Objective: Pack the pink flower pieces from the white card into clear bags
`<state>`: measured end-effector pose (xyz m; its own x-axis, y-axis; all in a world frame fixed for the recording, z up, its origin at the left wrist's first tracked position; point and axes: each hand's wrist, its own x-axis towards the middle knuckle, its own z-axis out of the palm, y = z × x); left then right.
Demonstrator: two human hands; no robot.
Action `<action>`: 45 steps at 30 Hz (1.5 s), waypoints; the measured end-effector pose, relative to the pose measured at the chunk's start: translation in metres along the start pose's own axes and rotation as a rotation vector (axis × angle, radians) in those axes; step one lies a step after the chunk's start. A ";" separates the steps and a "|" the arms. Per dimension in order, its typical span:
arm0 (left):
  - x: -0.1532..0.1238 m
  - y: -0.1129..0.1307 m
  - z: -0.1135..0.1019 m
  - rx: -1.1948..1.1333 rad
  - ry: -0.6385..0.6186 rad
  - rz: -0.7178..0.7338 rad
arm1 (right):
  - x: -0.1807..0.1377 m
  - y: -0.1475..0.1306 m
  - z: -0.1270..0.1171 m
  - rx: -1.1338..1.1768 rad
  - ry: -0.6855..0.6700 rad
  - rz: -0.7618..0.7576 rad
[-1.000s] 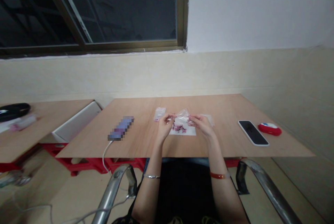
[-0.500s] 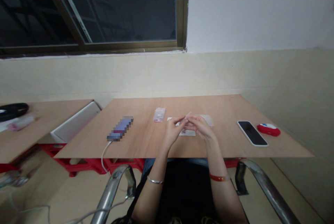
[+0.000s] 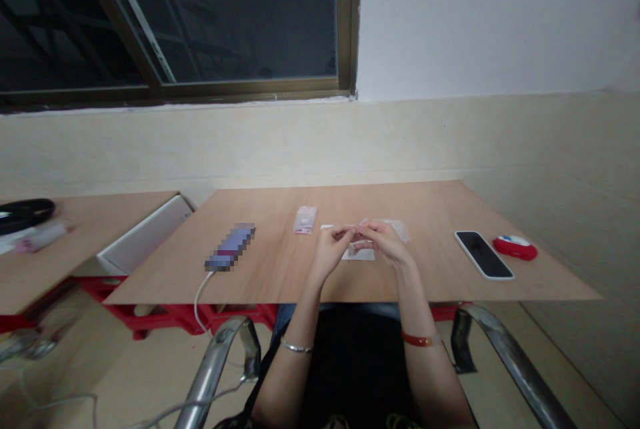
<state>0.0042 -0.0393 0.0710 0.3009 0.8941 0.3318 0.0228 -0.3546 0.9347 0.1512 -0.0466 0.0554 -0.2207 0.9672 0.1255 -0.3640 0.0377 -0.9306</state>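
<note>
My left hand (image 3: 331, 250) and my right hand (image 3: 385, 243) meet fingertip to fingertip above the middle of the wooden table (image 3: 280, 269). Together they pinch a small clear plastic bag (image 3: 359, 229), which is mostly hidden by the fingers. Under the hands lies a white sheet (image 3: 361, 253) with small pink pieces on it. A small filled clear bag (image 3: 305, 219) lies to the left of my hands, and flat clear bags (image 3: 399, 229) lie just behind my right hand.
A blurred phone (image 3: 230, 246) with a white cable lies at the left. A black phone (image 3: 483, 254) and a red and white object (image 3: 515, 247) lie at the right. A second table (image 3: 75, 242) with a white box (image 3: 145, 234) stands left. Chair arms (image 3: 220, 355) flank my lap.
My hands have drawn together from apart. The clear bag, held up spread between them a second ago, has come down and is now pinched small at the fingertips.
</note>
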 end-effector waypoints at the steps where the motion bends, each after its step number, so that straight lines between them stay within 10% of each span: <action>1: 0.000 -0.002 0.000 0.004 0.020 0.002 | 0.000 -0.001 0.001 -0.002 -0.013 0.002; 12: -0.001 -0.021 0.010 0.272 0.415 0.087 | 0.012 0.012 0.030 -0.215 0.224 -0.122; 23: -0.002 -0.014 0.010 0.357 0.548 0.046 | 0.005 0.001 0.043 -0.239 0.202 -0.111; 38: 0.004 -0.034 0.004 0.487 0.313 0.045 | 0.008 0.015 0.024 -0.384 0.202 -0.059; 45: 0.004 -0.032 -0.001 0.502 0.267 0.143 | 0.015 0.021 0.025 0.166 0.171 0.226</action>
<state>0.0036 -0.0239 0.0431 0.0846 0.8428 0.5316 0.4679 -0.5046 0.7256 0.1179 -0.0379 0.0459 -0.1625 0.9752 -0.1503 -0.4690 -0.2103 -0.8578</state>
